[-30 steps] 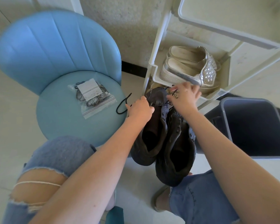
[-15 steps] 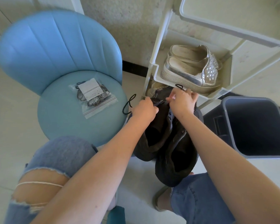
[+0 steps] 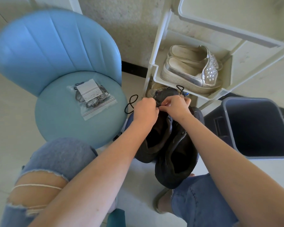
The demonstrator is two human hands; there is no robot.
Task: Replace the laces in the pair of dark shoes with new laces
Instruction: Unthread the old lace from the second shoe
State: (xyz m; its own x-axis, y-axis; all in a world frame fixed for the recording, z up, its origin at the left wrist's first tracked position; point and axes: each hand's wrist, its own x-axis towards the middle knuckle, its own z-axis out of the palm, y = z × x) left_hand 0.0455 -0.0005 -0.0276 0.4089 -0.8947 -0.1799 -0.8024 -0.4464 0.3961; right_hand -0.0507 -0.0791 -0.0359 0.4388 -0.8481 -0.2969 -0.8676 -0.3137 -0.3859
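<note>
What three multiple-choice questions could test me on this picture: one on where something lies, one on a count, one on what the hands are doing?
1. Where does the clear zip bag of dark laces lie?
A. on the round seat of the blue padded chair
B. in a drawer
C. on a windowsill

2. How many silver slip-on shoes sit on the white plastic rack?
A. one
B. two
C. four

3. What are the left hand and right hand doing?
A. lying flat and open
B. waving
C. pinching a thin black lace over the pair of dark shoes

Answers: 1 A, the bag rests flat on the seat. 2 B, two lie side by side on one shelf. 3 C, both hands' fingers are curled at the lace between them.
</note>
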